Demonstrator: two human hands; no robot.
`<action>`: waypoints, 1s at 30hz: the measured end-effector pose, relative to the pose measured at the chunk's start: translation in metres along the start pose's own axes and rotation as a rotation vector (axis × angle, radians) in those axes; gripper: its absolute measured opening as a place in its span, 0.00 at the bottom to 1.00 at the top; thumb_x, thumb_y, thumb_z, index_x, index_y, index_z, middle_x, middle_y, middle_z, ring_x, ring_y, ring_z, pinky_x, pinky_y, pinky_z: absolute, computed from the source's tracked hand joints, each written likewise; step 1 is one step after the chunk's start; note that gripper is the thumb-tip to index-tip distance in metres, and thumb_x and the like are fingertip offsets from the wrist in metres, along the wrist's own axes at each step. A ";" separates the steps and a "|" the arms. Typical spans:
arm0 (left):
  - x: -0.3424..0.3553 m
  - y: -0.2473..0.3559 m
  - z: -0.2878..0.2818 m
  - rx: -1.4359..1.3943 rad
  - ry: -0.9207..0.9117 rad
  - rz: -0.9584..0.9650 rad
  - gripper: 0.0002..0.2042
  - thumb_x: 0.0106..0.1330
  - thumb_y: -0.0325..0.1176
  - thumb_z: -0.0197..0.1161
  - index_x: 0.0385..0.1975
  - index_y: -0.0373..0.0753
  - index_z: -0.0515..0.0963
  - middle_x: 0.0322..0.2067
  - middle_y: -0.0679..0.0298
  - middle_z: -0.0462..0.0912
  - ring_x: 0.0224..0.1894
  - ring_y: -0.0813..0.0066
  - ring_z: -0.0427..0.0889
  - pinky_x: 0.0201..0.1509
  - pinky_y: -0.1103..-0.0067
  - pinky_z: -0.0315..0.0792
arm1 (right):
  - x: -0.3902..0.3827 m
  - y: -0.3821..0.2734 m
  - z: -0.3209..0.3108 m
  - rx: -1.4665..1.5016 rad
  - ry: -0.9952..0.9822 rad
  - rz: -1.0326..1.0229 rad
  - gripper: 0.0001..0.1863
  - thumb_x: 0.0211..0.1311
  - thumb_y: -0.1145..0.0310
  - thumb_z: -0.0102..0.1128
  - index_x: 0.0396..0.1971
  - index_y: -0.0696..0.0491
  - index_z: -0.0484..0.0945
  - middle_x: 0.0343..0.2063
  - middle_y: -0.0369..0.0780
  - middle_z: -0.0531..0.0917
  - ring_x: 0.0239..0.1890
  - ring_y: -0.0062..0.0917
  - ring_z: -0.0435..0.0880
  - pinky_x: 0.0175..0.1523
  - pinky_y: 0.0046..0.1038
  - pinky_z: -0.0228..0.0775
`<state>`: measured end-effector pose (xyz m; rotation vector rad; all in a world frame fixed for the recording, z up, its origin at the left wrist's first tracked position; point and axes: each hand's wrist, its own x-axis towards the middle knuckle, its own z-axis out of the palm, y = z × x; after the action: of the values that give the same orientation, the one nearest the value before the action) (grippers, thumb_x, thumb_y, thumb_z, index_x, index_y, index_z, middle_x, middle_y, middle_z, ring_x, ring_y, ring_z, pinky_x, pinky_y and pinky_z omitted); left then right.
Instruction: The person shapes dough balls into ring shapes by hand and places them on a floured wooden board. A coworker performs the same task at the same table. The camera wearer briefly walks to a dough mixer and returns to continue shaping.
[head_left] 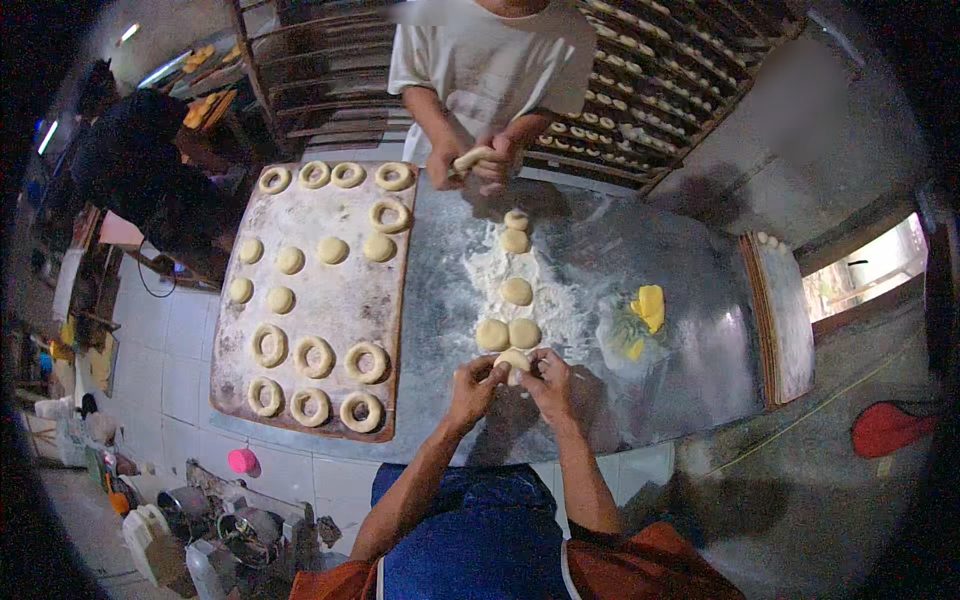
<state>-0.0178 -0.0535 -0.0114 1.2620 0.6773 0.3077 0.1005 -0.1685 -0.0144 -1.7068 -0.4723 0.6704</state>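
Note:
At the near side of the metal table (690,400), both hands pinch one small piece of dough (514,364). My left hand (472,390) grips its left side with thumb and fingers, and my right hand (549,386) grips its right side. Just beyond the fingers two round dough balls (523,333) sit side by side. A single dough ball (516,292) lies farther off, and two more dough balls (514,241) are near the far edge. White flour (487,275) is spread around them.
On the left, a floured wooden board (225,345) bears dough rings (314,356) and dough balls (332,250). Yellow fat (649,308) rests on clear plastic to the right. Across the table a co-worker's hands (478,165) hold a dough strip. Racks of dough (640,85) stand behind.

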 end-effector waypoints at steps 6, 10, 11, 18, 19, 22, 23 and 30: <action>0.003 -0.003 0.049 -0.047 0.085 0.140 0.15 0.64 0.35 0.62 0.43 0.29 0.78 0.35 0.61 0.83 0.36 0.78 0.79 0.41 0.78 0.74 | 0.008 -0.001 -0.039 -0.177 -0.018 -0.099 0.19 0.43 0.73 0.71 0.36 0.55 0.73 0.34 0.39 0.80 0.40 0.25 0.79 0.46 0.27 0.72; 0.005 -0.009 0.070 -0.103 0.099 0.165 0.14 0.65 0.34 0.61 0.43 0.29 0.77 0.34 0.62 0.82 0.35 0.79 0.78 0.39 0.80 0.73 | 0.003 -0.023 -0.054 -0.087 -0.052 -0.090 0.28 0.41 0.75 0.69 0.45 0.54 0.68 0.39 0.41 0.77 0.42 0.28 0.79 0.47 0.28 0.72; 0.006 -0.011 0.072 -0.136 0.091 0.154 0.13 0.65 0.33 0.60 0.43 0.29 0.76 0.34 0.63 0.82 0.35 0.79 0.78 0.39 0.81 0.73 | 0.000 -0.030 -0.058 -0.056 -0.058 -0.066 0.30 0.41 0.76 0.68 0.48 0.54 0.66 0.41 0.42 0.77 0.42 0.29 0.79 0.47 0.28 0.72; 0.000 -0.014 0.090 -0.426 -0.119 0.054 0.22 0.61 0.22 0.59 0.56 0.39 0.64 0.34 0.62 0.80 0.36 0.78 0.78 0.37 0.81 0.72 | 0.019 -0.014 -0.093 0.439 -0.515 0.072 0.25 0.57 0.62 0.57 0.52 0.56 0.64 0.40 0.43 0.76 0.39 0.26 0.79 0.43 0.28 0.74; -0.001 -0.012 0.089 -0.445 -0.205 0.047 0.27 0.59 0.20 0.60 0.58 0.41 0.61 0.34 0.61 0.80 0.36 0.78 0.79 0.36 0.80 0.72 | 0.018 -0.028 -0.089 0.597 -0.450 0.215 0.23 0.59 0.59 0.54 0.50 0.58 0.65 0.35 0.43 0.78 0.37 0.25 0.79 0.42 0.28 0.73; 0.005 -0.011 0.093 -0.404 -0.060 0.201 0.27 0.55 0.15 0.60 0.53 0.43 0.62 0.39 0.61 0.78 0.33 0.77 0.79 0.36 0.82 0.74 | 0.034 0.009 -0.079 0.159 -0.244 0.238 0.23 0.63 0.51 0.46 0.42 0.59 0.72 0.27 0.41 0.79 0.33 0.24 0.80 0.38 0.27 0.72; 0.010 -0.018 0.089 -0.436 0.035 0.231 0.25 0.55 0.15 0.60 0.51 0.43 0.62 0.40 0.61 0.78 0.33 0.77 0.79 0.36 0.82 0.75 | 0.042 0.029 -0.072 -0.138 -0.187 0.172 0.25 0.65 0.48 0.43 0.38 0.58 0.75 0.25 0.40 0.78 0.32 0.25 0.80 0.36 0.26 0.72; 0.008 0.003 0.089 0.353 0.406 0.527 0.12 0.69 0.42 0.46 0.41 0.41 0.62 0.26 0.67 0.74 0.29 0.75 0.78 0.28 0.75 0.73 | 0.034 0.039 -0.047 -0.133 -0.158 -0.264 0.29 0.68 0.48 0.40 0.36 0.62 0.77 0.23 0.39 0.80 0.26 0.29 0.79 0.30 0.29 0.69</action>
<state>0.0445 -0.1163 0.0020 1.7351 0.7534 0.9279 0.1556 -0.1912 -0.0511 -1.6827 -0.8534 0.5930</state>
